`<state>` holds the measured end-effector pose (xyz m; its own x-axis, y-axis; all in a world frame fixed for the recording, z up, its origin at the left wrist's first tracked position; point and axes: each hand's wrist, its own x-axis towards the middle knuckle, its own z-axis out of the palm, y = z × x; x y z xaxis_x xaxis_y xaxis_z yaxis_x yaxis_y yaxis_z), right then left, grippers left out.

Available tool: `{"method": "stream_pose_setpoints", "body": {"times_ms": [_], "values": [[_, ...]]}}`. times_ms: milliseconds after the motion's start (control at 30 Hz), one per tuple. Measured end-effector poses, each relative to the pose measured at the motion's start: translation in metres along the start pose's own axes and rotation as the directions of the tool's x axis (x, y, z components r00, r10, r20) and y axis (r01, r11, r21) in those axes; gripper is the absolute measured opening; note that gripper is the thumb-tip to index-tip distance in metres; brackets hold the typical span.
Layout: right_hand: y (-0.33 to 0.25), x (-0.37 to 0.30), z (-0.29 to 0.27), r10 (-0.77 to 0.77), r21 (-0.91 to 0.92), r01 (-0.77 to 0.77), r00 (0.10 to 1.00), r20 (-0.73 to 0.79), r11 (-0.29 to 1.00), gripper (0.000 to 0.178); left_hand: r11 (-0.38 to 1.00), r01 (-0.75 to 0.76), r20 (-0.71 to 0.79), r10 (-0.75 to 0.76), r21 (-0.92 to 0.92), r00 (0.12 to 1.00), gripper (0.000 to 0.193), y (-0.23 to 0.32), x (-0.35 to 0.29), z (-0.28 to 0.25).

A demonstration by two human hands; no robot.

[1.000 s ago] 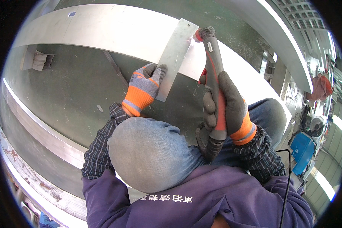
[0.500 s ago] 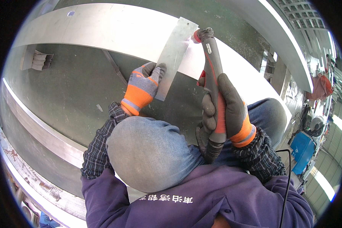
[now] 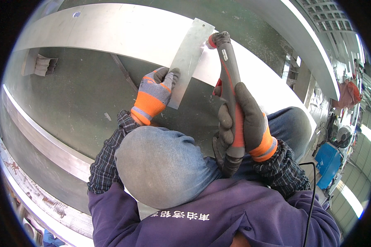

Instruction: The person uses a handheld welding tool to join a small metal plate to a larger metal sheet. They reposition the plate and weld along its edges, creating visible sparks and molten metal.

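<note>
Right grip [image 3: 250, 121] wraps grey-red tool [image 3: 231, 68], tip [image 3: 210, 42] indistinct; left grip [image 3: 156, 89] pinches metal strip [image 3: 191, 53], underside hidden.

The torch head [image 3: 222, 38] has crept slightly nearer the left hand [image 3: 156, 89] alongside the metal strip [image 3: 190, 61].

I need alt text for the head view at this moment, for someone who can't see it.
A gloved right hand holds a grey-and-red tool, its head close to the right edge of a flat metal strip that the gloved left hand grips. The strip lies across a long pale panel, beyond the person's denim-covered knees.
</note>
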<state>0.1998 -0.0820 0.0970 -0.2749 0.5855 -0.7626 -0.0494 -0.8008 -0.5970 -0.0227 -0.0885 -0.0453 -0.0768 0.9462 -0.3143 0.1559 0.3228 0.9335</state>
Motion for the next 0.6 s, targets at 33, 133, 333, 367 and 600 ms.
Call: {"method": "stream_pose_setpoints", "body": {"times_ms": [33, 133, 333, 367, 600], "values": [[0.000, 0.000, -0.001, 0.005, 0.013, -0.005, 1.000, 0.021, 1.000, 0.061, 1.000, -0.009, -0.006, 0.009, -0.013, 1.000, 0.026, -0.002, 0.000, 0.000], [0.005, 0.002, -0.009, 0.014, 0.060, -0.018, 0.997, 0.072, 0.998, 0.061, 0.998, 0.054, 0.005, -0.054, 0.024, 0.999, 0.025, 0.002, -0.001, -0.003], [0.000, -0.009, -0.009, 0.004, 0.060, -0.004, 1.000, -0.010, 0.998, 0.063, 0.995, 0.089, 0.051, -0.086, -0.053, 0.995, 0.022, 0.003, 0.001, 0.004], [-0.008, -0.015, -0.007, -0.007, -0.005, 0.007, 0.999, -0.047, 1.000, 0.063, 0.991, 0.114, 0.059, -0.110, -0.074, 0.992, 0.021, 0.005, 0.000, 0.002], [-0.086, -0.027, -0.009, -0.217, -0.041, 0.216, 0.976, -0.028, 0.976, 0.073, 0.824, -0.140, -0.296, -0.035, -0.549, 0.955, 0.024, -0.001, -0.010, -0.026]]}}
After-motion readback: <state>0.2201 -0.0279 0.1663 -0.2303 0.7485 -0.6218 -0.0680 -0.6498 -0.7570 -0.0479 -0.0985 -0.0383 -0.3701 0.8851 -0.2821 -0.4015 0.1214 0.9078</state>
